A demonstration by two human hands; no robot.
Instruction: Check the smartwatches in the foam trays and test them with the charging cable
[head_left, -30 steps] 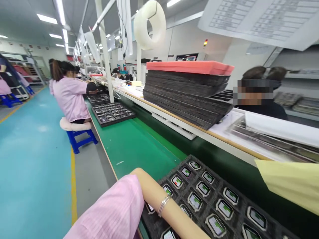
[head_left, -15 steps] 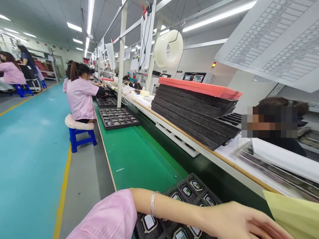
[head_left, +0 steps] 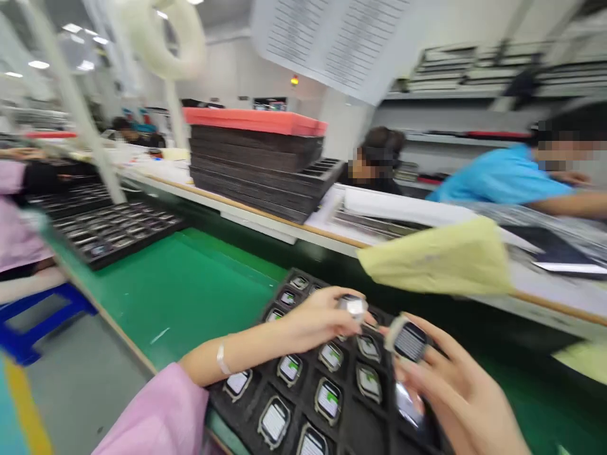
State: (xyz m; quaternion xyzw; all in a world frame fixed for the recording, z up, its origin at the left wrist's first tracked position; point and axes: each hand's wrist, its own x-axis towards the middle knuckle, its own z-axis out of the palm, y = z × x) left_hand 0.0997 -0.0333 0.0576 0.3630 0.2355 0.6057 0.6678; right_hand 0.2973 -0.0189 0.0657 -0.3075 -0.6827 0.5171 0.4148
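My left hand, with a silver bangle on its wrist, reaches over a black foam tray. Its fingers pinch a small shiny silver piece, too blurred to name more exactly. My right hand is closed on a square watch case with a dark face and pale rim, held above the tray's right side. Under those fingers shows another glossy piece; whether it is held or lies in the tray I cannot tell. Several watch cases with white and green faces sit in the compartments.
A second tray of parts lies farther left on the green bench. On the raised shelf are stacked black foam trays under a red sheet, and yellow paper overhangs its edge. A co-worker in blue is behind it.
The view has swung right and down. My left hand has gone from stretching toward the right edge to being over the tray with a silver piece. My right hand has come into view with a watch case.
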